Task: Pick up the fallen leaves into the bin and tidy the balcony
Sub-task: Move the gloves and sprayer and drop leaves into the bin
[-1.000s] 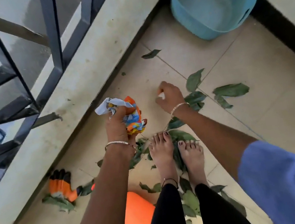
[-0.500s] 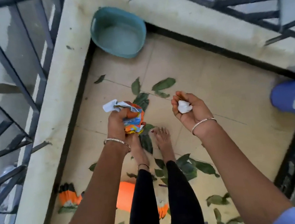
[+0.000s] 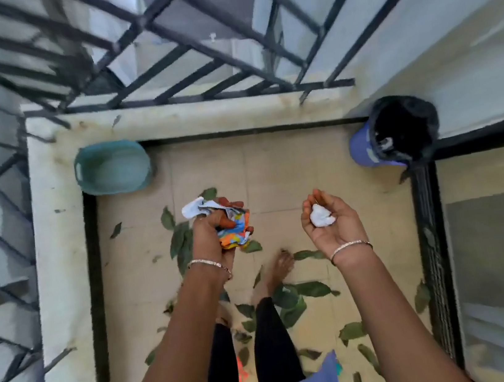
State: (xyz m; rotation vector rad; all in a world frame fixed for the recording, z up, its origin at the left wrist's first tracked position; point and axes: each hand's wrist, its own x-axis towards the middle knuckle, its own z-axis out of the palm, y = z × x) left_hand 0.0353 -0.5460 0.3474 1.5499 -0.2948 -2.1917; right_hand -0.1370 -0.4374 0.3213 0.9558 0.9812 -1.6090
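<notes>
While the left hand [image 3: 209,240] gripped a crumpled wrapper [image 3: 235,230], print unreadable, the right hand [image 3: 331,231] cupped a white wad [image 3: 321,216]. Leaves [image 3: 311,289] lay beneath both.

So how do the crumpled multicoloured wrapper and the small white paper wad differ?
The crumpled multicoloured wrapper is larger, clenched in the left hand; the small white paper wad is tiny, cradled in the cupped right hand. Both are crumpled, not yet binned.

The only view comes from one wide-angle camera on the person's head. It looks steeply down from standing height at the balcony floor [image 3: 274,171], facing the far railing [image 3: 230,94] and ledge [image 3: 185,117].
</notes>
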